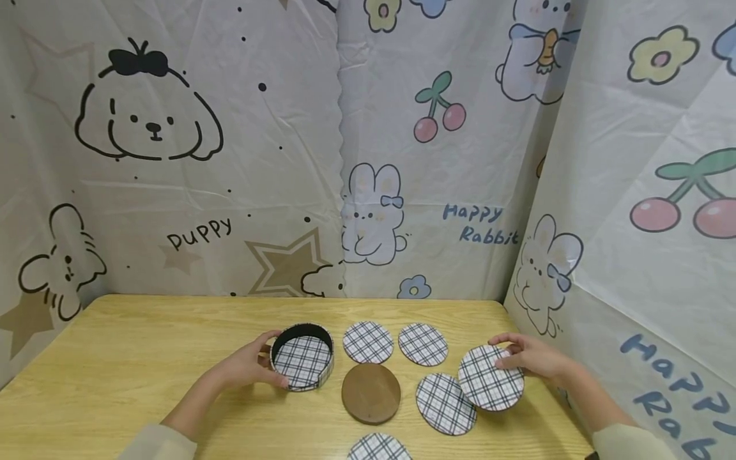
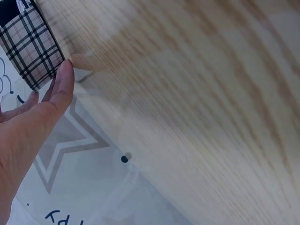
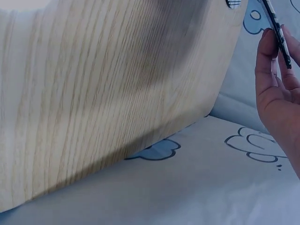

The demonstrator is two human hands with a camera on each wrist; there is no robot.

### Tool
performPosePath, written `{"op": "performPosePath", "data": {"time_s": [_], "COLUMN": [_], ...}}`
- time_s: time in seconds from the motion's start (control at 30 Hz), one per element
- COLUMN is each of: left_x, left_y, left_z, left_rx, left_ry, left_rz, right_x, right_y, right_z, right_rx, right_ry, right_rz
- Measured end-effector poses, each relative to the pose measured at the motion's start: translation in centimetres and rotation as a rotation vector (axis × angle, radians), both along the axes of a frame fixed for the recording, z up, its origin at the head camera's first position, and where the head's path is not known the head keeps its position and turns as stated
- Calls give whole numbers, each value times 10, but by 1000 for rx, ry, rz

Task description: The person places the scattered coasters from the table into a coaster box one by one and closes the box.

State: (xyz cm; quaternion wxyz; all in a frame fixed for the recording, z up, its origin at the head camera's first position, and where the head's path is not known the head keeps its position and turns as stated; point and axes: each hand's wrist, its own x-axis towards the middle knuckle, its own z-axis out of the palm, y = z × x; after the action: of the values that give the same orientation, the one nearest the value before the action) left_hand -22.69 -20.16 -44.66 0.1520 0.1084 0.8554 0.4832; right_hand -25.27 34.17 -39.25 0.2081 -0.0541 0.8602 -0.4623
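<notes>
In the head view my left hand [image 1: 255, 363] grips the near-left side of a round plaid coaster holder [image 1: 328, 370], fingers behind it and thumb at its front. The holder has a black inner wall and a plaid round inside. The left wrist view shows its plaid outer wall [image 2: 35, 51] against my fingertips. Over at the right, my right hand [image 1: 536, 358] pinches a round plaid coaster [image 1: 485, 386] between thumb and fingers, tilted and raised above the table. From the right wrist view this coaster appears edge-on [image 3: 280, 40].
A plaid coaster [image 1: 444, 409] lies partly under the raised one. Two more, one left [image 1: 368, 342] and one right [image 1: 423, 344], lie behind; another [image 1: 379, 448] is cut off at the front. A plain brown disc [image 1: 370, 394] sits mid-table. Printed curtains border the wooden table [image 1: 172, 332].
</notes>
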Motion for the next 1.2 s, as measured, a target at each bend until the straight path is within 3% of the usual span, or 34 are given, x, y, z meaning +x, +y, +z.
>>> {"op": "performPosePath", "data": {"time_s": [0.13,0.67,1.2], "left_x": [0,-2,-1], "left_y": [0,-1,-1], "left_z": [0,-2,-3], "left_rx": [-5,3,29], "left_ry": [9,9,-3], "left_rz": [0,-4,-9], "right_x": [-2,-7,-12], "right_y": [-10,-47,-88], "right_z": [1,-2,-10], "right_rx": [-14,-264,-285], "right_ry": [10,-3,2], "right_rz": [-5,77,69]}}
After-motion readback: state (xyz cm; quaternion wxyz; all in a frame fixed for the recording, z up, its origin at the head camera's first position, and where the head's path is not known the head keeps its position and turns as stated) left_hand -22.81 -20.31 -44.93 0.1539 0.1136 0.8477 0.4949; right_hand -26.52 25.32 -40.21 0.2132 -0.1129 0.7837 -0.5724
